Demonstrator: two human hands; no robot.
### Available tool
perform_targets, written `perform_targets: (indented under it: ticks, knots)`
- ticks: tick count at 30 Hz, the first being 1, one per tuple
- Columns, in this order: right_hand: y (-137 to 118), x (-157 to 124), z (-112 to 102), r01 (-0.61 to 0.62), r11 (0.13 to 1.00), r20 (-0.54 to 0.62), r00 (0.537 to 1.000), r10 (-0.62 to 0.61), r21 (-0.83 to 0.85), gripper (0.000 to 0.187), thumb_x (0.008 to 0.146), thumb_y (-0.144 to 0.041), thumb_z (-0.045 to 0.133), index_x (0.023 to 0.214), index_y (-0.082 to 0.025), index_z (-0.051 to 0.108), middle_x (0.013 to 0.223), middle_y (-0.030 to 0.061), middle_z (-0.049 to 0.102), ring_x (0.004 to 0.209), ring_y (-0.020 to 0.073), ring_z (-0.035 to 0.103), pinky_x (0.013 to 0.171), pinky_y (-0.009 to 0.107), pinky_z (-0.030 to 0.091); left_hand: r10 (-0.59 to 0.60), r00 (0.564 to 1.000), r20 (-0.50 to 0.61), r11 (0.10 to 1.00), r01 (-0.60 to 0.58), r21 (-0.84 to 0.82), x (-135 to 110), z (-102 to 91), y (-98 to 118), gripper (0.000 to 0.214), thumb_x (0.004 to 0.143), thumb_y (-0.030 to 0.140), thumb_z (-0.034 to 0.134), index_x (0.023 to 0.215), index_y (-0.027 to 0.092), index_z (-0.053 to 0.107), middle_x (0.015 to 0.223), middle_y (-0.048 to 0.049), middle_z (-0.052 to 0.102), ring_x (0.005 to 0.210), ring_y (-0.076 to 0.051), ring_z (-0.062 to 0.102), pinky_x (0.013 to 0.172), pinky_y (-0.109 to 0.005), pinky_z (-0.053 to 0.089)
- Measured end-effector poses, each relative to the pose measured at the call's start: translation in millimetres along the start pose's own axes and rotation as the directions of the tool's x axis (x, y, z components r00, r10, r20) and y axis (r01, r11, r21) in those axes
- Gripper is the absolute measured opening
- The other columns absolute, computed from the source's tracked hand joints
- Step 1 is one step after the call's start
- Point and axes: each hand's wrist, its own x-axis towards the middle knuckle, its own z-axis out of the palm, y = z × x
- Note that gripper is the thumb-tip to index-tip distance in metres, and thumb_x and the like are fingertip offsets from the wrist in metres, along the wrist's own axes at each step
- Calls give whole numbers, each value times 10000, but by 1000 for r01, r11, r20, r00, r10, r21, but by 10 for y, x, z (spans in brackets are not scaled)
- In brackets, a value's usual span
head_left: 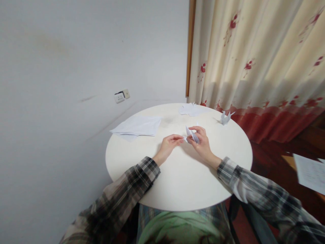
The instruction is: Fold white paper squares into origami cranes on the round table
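Left hand (169, 144) pinched a tip of small folded paper (191, 135), right hand (201, 141) gripped its body, above round table (152, 176), paper stack (138, 126) nearby.

Looks like a room in somebody's home, though I can't tell which room. There's a long cream fabric curtain printed with red flowers (254, 61) hanging next to a brown wooden window frame (189, 51), a plain white painted wall (76, 51) with a small white socket plate (119, 97), and a little round cream table (177, 183). On the table it's all hobby stuff: a loose stack of white paper sheets (138, 126), a small white folded paper crane (225, 117) and a half-folded white paper piece (192, 135).
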Motion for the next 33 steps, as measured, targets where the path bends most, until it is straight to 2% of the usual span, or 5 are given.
perform_targets:
  ticks: [8,20,25,33]
  knots:
    - [-25,8,11,42,999,-3,999,-43,-22,76,740,-201,592,666,-219,584,993,36,581,987,212,462,873,412,370,62,995,-73,998,-61,22,-39,61,64,229,548,252,739,713,130,638,747,-33,657,703,-126,588,732,-265,452]
    - [-12,4,13,56,998,-5,998,-56,-38,46,744,-207,592,702,-227,589,1000,35,579,993,213,461,878,424,372,157,979,-134,987,-150,59,-44,92,66,160,545,229,739,628,132,642,692,-23,645,688,-123,579,722,-261,458]
    - [-12,4,15,63,998,-2,998,-63,-17,45,744,-202,593,706,-226,591,1003,31,577,996,208,458,882,418,371,99,984,-151,995,-98,12,-32,79,50,172,543,242,738,635,128,647,688,-24,649,665,-116,575,724,-267,455]
    - [-33,-7,3,9,1000,7,1000,-9,11,62,747,-200,584,695,-232,592,1002,31,575,1002,213,457,890,427,367,-13,995,-98,999,9,-42,-30,57,39,249,553,304,738,693,120,643,656,-36,655,632,-130,590,670,-271,450]
